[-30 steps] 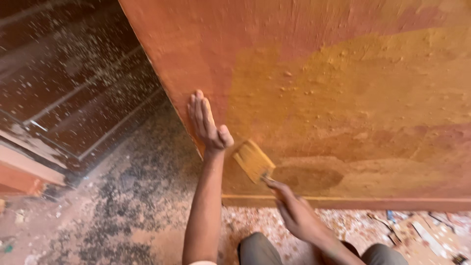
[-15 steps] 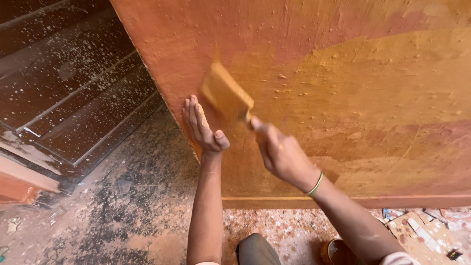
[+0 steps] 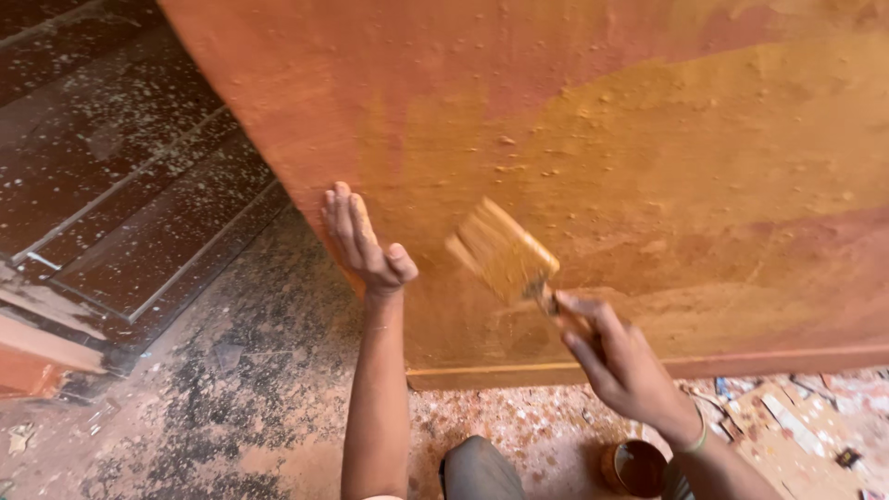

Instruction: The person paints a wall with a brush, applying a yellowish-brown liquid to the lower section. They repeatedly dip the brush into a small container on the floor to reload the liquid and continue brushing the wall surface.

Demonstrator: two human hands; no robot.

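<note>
I count: hands x2 – left hand (image 3: 363, 243) at 9 o'clock, right hand (image 3: 622, 361) at 5 | brush (image 3: 505, 253) x1, ctr | wood panel (image 3: 593, 139) x1, 12 | small round tin (image 3: 636, 467) x1, 6 | knee (image 3: 480, 468) x1, 6

We are looking down at a rough floor (image 3: 231, 407), and most of it is dirty. Its left part is grey and dark, with black blotches and pale specks scattered across it. Toward the right edge it turns reddish and is littered with small chips and paper-like scraps (image 3: 787, 417) in white, tan and blue. Near the bottom edge, right of the middle, a small round container (image 3: 634, 468) with dark brown liquid sits directly on the floor among the debris. At the far left edge a reddish block (image 3: 32, 361) rests on the floor, beside dark speckled panels (image 3: 120, 194) that run toward the top left corner.
</note>
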